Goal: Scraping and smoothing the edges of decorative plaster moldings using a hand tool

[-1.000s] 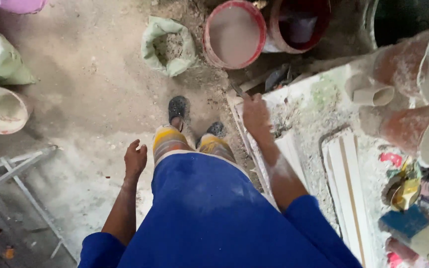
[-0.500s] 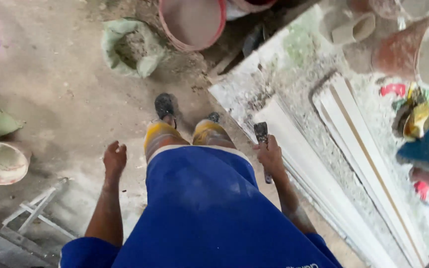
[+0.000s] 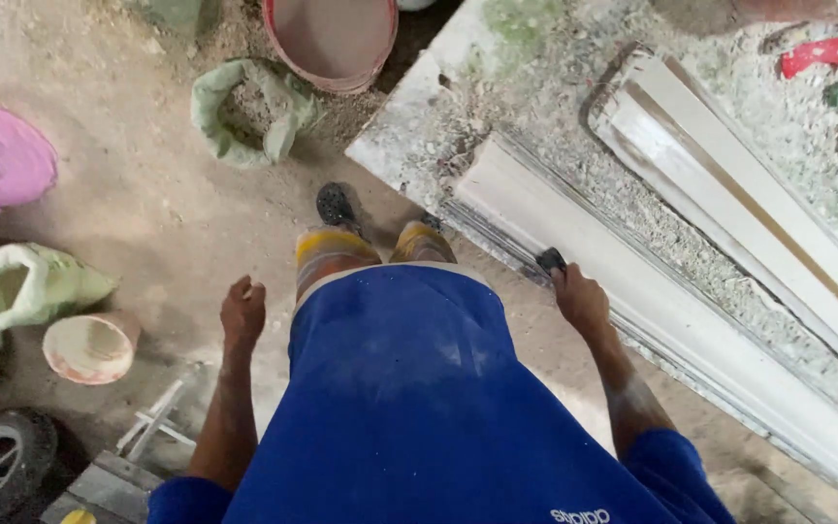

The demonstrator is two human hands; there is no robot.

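One right hand grips dark tool, perhaps scraper | white moulding runs diagonally | left hand curled, empty

Left hand hangs loosely curled; right hand reaches forward, grip closed.

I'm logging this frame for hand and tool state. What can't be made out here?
- Head view: the dark tool in the right hand shows only its tip; the fingers cover the rest.
- The left hand is curled, back to the camera, so its palm is hidden.
- The white moulding runs off the right edge.
- The red bucket is cut by the top edge.
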